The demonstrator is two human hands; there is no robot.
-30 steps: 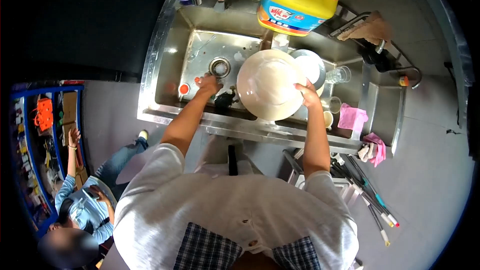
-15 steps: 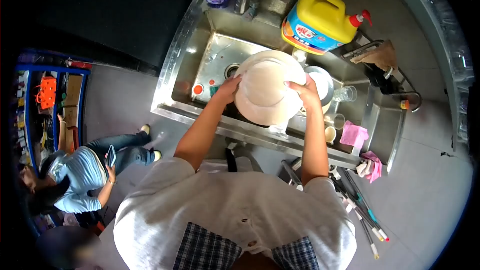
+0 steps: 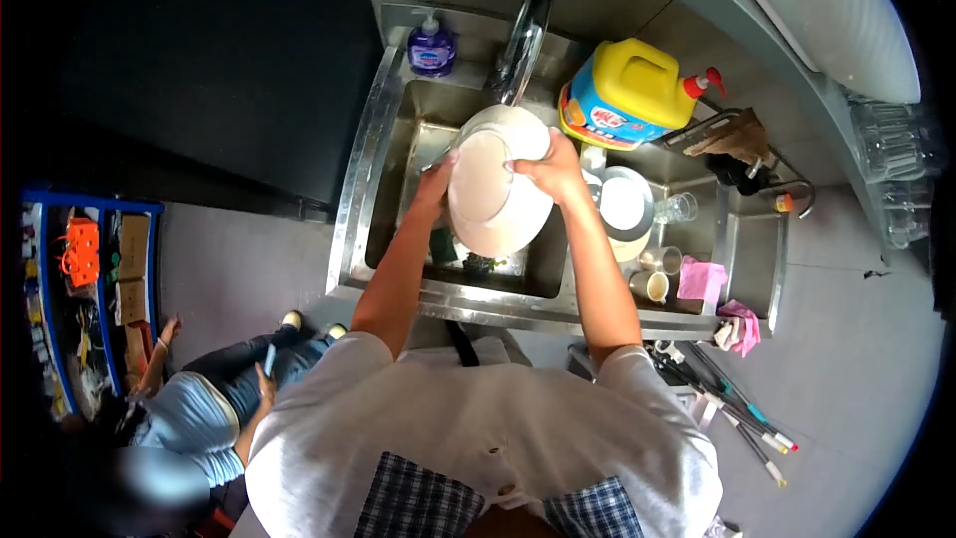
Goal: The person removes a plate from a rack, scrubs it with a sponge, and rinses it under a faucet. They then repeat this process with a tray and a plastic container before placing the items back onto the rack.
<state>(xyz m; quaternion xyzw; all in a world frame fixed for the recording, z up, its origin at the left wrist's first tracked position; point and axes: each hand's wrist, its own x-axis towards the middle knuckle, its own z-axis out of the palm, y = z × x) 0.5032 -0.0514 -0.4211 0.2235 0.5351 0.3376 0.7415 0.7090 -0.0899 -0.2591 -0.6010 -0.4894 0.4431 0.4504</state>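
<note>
While both hands gripped it, the plate point(image 3: 488, 201) stood tilted on edge above the sink point(image 3: 351, 209). The left hand point(image 3: 434, 189) was closed on its left rim. The right hand point(image 3: 546, 169) was curled over the top rim, fingers on the face. Just right of the right hand lay a bowl point(image 3: 625, 201), with cups point(image 3: 652, 284) nearer the body. Beyond the hands rose the tap point(image 3: 525, 35), a yellow jug point(image 3: 627, 95) beside it.
</note>
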